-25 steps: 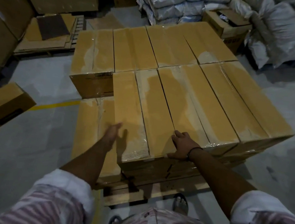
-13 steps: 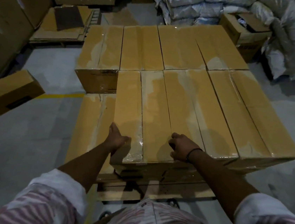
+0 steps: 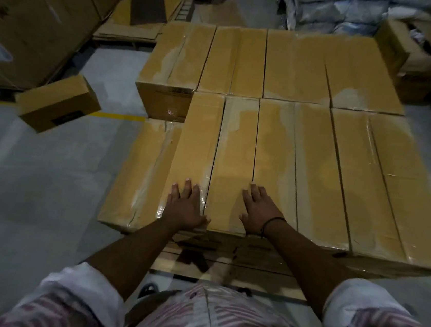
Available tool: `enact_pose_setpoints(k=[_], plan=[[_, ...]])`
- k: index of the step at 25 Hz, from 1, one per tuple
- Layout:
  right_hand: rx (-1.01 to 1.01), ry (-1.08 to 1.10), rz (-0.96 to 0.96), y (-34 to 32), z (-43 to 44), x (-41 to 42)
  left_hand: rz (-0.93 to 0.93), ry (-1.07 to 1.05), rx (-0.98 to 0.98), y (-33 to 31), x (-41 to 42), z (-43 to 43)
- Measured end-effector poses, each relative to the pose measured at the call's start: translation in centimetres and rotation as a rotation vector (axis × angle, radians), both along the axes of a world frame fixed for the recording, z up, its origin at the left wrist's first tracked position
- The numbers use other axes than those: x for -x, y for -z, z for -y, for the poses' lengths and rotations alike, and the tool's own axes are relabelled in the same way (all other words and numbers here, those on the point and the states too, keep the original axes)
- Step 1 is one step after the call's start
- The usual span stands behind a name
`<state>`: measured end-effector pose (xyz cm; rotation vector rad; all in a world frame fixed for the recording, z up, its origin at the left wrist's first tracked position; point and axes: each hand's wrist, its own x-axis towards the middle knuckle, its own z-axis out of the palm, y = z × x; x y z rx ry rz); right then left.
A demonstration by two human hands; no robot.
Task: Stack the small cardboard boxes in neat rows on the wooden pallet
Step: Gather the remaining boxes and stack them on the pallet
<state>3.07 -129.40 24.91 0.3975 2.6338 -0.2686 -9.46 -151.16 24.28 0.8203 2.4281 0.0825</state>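
Several long taped cardboard boxes (image 3: 316, 161) lie in rows on the wooden pallet (image 3: 236, 276), two layers high. My left hand (image 3: 184, 205) rests flat on the near end of the top box second from the left (image 3: 197, 145), fingers straight. My right hand (image 3: 260, 211) lies flat on the neighbouring top box (image 3: 235, 144), fingers spread. At the front left a lower-layer box (image 3: 137, 176) has nothing on top of it.
A loose small box (image 3: 57, 102) lies tilted on the grey floor to the left, by a yellow floor line (image 3: 117, 116). Large cartons (image 3: 38, 8) stand at the back left, white sacks (image 3: 347, 11) and an open carton (image 3: 419, 60) at the back right.
Both hands went from gripping the near edges of the boxes with curled fingers to lying flat on top. The view shifted closer and more overhead.
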Motion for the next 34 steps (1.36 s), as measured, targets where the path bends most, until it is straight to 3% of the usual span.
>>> enact_pose_setpoints(k=[6, 12, 16, 22, 26, 34], plan=[[0.011, 0.087, -0.028, -0.1, 1.7, 0.2, -0.005, 0.098, 0.031, -0.5, -0.5, 0.6], [0.161, 0.072, -0.197, -1.0, 7.4, 6.1, -0.129, 0.467, -0.024, -0.7, -1.2, 6.0], [0.083, 0.022, -0.061, 0.4, 13.6, 8.4, -0.126, 0.619, -0.008, 0.8, -0.6, 11.2], [-0.072, 0.222, -0.054, 1.0, 17.0, 10.4, -0.117, 0.711, -0.024, 0.1, 2.9, 11.7], [-0.091, 0.195, -0.122, 0.0, 21.4, 12.4, -0.110, 0.525, -0.090, -0.6, 5.7, 16.4], [0.024, -0.244, -0.289, -2.1, 38.6, 25.0, -0.203, -0.039, -0.045, -2.3, 13.5, 34.6]])
